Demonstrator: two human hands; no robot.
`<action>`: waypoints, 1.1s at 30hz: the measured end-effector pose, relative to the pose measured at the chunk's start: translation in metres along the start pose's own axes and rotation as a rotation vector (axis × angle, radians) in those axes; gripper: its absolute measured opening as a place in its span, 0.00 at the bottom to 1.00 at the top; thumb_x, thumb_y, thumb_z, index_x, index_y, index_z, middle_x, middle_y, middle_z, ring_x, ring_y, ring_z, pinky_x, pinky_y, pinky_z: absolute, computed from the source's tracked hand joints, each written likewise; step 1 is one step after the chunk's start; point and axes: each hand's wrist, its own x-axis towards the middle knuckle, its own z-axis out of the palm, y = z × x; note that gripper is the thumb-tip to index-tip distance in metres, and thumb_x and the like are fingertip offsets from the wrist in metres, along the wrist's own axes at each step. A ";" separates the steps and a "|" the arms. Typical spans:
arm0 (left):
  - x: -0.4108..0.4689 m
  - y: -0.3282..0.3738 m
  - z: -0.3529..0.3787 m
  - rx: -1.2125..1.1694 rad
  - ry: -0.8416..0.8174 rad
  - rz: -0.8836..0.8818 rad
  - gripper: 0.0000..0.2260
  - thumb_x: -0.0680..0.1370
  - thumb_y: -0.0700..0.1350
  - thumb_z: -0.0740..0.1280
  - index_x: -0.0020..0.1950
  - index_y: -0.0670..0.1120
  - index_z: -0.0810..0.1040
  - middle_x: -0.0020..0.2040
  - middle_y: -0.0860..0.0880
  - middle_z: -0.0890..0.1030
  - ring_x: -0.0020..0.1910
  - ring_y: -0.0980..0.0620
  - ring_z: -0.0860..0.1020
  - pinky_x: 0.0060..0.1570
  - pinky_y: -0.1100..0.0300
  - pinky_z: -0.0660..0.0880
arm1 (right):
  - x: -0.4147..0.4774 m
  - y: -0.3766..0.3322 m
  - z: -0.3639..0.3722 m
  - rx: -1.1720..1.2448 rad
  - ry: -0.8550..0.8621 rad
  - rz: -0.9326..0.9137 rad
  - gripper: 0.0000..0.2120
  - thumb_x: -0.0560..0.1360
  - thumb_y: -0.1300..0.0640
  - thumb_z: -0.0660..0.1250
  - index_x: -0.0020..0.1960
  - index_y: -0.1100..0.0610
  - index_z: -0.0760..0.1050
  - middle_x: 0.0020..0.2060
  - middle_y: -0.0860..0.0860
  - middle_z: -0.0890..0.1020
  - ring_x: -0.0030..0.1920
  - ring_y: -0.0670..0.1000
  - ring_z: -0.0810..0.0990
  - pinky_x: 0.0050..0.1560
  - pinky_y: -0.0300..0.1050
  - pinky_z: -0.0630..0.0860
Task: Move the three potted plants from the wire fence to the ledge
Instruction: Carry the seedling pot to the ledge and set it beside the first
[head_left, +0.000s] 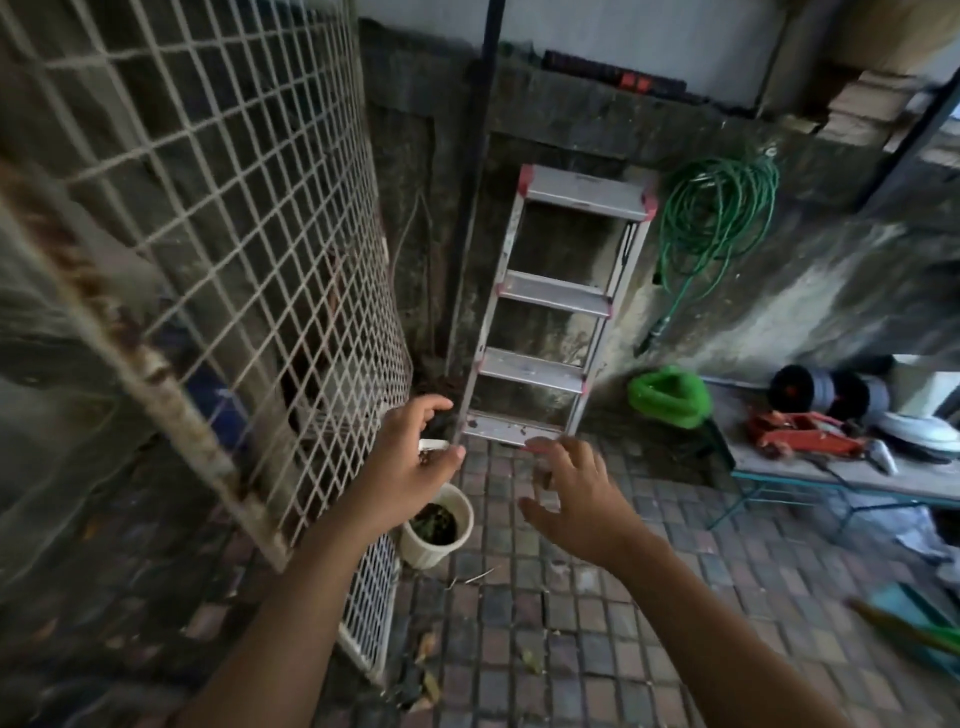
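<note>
Fingers of the left hand (410, 457) are seen half curled, thumb apart; a white rim (434, 445) shows at the thumb, and whether it is gripped cannot be told. Fingers of the right hand (571, 499) are spread, nothing held. 1 white pot (418, 545) is stood on the paving (571, 649) beside the wire fence (234, 234), under the left wrist.

White square-grid wire fence (249, 218), rust-brown patches, left of left-hand fingers (431, 402). Cream round plastic pot (415, 545), dark soil, below them. Silver alu stepladder (550, 296), red end caps, beyond fingertips. Green coiled hose (717, 208) upper rt. Grey-brown square-paver floor (571, 649).
</note>
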 end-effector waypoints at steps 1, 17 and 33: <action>0.018 -0.007 0.010 0.003 0.002 -0.017 0.23 0.82 0.47 0.70 0.75 0.50 0.68 0.74 0.43 0.69 0.74 0.47 0.69 0.71 0.54 0.66 | 0.016 0.017 0.000 -0.001 -0.023 0.024 0.35 0.75 0.44 0.72 0.78 0.48 0.63 0.70 0.57 0.68 0.72 0.62 0.66 0.72 0.59 0.69; 0.177 -0.313 0.358 0.227 0.294 -0.722 0.28 0.72 0.47 0.74 0.69 0.38 0.77 0.64 0.32 0.77 0.62 0.31 0.77 0.62 0.43 0.75 | 0.392 0.321 0.263 0.141 -0.537 -0.038 0.40 0.79 0.45 0.70 0.83 0.47 0.51 0.81 0.59 0.56 0.80 0.65 0.58 0.75 0.61 0.67; 0.156 -0.644 0.573 0.842 0.505 -0.454 0.19 0.82 0.56 0.57 0.57 0.45 0.82 0.50 0.42 0.81 0.57 0.44 0.67 0.60 0.27 0.72 | 0.420 0.477 0.671 0.895 -0.371 -0.301 0.38 0.76 0.47 0.66 0.81 0.58 0.57 0.71 0.45 0.73 0.73 0.48 0.73 0.72 0.50 0.74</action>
